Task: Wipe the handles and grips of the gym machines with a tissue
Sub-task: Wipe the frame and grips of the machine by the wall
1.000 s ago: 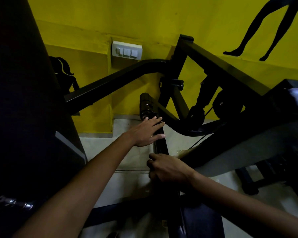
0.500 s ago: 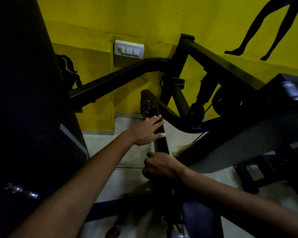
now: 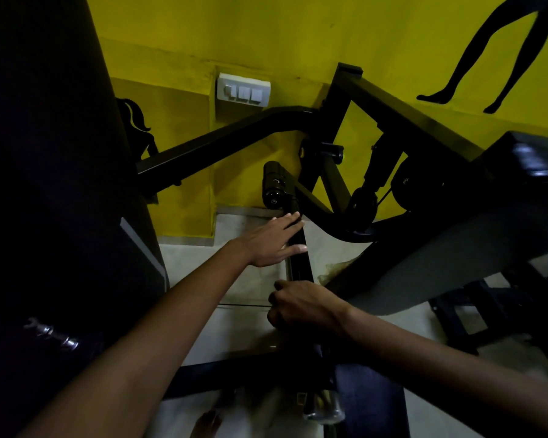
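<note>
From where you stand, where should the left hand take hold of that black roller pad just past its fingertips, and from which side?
Judging by its pose, grip the roller pad around its round barrel, behind the end cap that faces the camera. Come from the left: the frame arm joins its right side, while the left side looks free. The left hand lies open just below it; the right hand grips the black bar.

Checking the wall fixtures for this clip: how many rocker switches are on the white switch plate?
3, side by side on the white switch plate on the yellow wall: left, middle, right. None looks hidden.
</note>
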`<state>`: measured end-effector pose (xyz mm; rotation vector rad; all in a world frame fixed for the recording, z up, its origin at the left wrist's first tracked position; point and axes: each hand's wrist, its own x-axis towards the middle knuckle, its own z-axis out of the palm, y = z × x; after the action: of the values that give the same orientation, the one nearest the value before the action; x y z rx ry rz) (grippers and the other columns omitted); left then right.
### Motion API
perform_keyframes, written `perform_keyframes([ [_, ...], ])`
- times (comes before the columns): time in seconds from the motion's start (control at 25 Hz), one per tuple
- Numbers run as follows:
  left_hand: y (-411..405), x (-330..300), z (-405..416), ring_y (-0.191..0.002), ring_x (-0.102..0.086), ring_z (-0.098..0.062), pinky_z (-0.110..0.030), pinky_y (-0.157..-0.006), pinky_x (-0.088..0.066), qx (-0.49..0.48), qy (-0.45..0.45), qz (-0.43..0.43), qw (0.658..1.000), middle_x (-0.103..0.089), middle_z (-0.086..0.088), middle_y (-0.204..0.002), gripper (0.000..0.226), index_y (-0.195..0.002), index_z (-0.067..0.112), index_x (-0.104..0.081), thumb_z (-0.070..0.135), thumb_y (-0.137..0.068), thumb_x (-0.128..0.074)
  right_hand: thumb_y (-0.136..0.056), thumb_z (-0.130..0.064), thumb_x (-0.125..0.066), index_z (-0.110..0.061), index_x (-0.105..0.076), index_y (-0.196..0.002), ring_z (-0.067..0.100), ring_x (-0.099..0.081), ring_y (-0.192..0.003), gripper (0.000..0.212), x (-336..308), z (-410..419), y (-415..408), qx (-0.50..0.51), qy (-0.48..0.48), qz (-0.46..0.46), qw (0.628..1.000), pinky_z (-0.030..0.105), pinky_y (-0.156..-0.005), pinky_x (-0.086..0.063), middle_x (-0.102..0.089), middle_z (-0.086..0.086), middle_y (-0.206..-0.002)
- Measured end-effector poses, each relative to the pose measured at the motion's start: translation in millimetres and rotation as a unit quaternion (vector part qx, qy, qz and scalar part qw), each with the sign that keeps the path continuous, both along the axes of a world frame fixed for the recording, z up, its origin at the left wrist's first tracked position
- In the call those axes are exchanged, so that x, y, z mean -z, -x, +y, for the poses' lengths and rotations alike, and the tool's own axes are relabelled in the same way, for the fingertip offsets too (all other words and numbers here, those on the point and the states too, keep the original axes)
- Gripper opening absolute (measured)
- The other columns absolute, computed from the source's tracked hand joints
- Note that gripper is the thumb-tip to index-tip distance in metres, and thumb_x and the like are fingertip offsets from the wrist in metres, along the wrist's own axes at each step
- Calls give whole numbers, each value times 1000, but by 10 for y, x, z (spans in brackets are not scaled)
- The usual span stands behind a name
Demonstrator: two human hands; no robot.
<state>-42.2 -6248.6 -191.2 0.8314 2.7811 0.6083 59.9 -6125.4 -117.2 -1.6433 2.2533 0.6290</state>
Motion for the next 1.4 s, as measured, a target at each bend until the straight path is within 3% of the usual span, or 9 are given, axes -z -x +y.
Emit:
perform_keyframes([
  [0.12,-33,-11,8,-149,-1,-17,-36,-120,-6,-3,5,2,1000,1,-7,-162,71,-154,12,-9,52,-99,-32,-99,-14,-40,-4,-61,-102,31,-53,-100,24,-9,47,-93,4,-3,-42,999,30,-54,-31,-60,15,-105],
  [0.24,-71,-27,22,-149,-1,-17,-36,-120,-6,-3,13,3,1000,1,-7,-162,71,-154,12,-9,52,-99,-31,-91,-7,-49,1,-62,-91,34,-57,-93,16,-121,81,-37,89,27,-108,990,34,-62,-38,-59,19,-97],
  [0.48,-139,-42,52,-149,-1,-18,-37,-121,-7,-8,16,10,1000,0,-7,-162,70,-153,11,-8,51,-100,-31,-101,-15,-34,-6,-60,-102,32,-52,-102,27,-10,92,-275,0,6,-19,1000,25,-47,-21,-59,15,-106],
  [0.68,-181,-49,65,-149,-1,-17,-36,-121,-6,-10,17,9,1000,1,-7,-162,71,-153,11,-8,51,-100,-30,-99,-10,-41,0,-63,-103,34,-52,-99,24,-145,189,-472,-25,60,-85,994,32,-66,-33,-59,19,-106],
  [0.8,-183,-40,54,-149,-1,-17,-36,-121,-5,-10,17,11,1000,0,-7,-162,71,-153,11,-9,51,-100,-30,-76,-12,-71,-10,-67,-68,15,-60,-65,10,-215,278,-558,14,111,-150,982,16,-50,-39,-62,3,-71],
  [0.88,-159,-24,42,-149,-2,-17,-37,-121,-4,-7,19,18,1000,-2,-7,-162,71,-153,12,-10,53,-99,-30,-60,-17,-83,-16,-58,-51,9,-54,-50,26,-126,373,-487,-22,157,-147,976,4,-48,-32,-55,-5,-56],
  [1.0,-81,6,23,-149,-2,-18,-38,-121,-2,-3,25,40,999,-6,-7,-161,69,-153,14,-15,54,-98,-29,-83,-17,-34,-4,-56,-62,32,-59,-73,33,19,343,-309,-86,97,-144,981,33,-64,-54,-58,15,-76],
  [1.08,0,19,13,-149,-2,-19,-40,-121,0,-3,30,53,998,-8,-7,-161,67,-152,16,-19,55,-98,-29,-83,-20,-17,4,-57,-71,41,-56,-85,48,127,299,-129,-98,106,-126,982,47,-71,-52,-57,25,-89],
  [1.4,372,25,-13,-149,3,-20,-42,-120,6,6,65,93,994,-11,-7,-161,68,-151,17,-25,58,-97,-28,-92,-13,-31,1,-60,-73,37,-49,-89,37,206,188,442,-59,78,-124,987,49,-73,-51,-56,23,-92],
])
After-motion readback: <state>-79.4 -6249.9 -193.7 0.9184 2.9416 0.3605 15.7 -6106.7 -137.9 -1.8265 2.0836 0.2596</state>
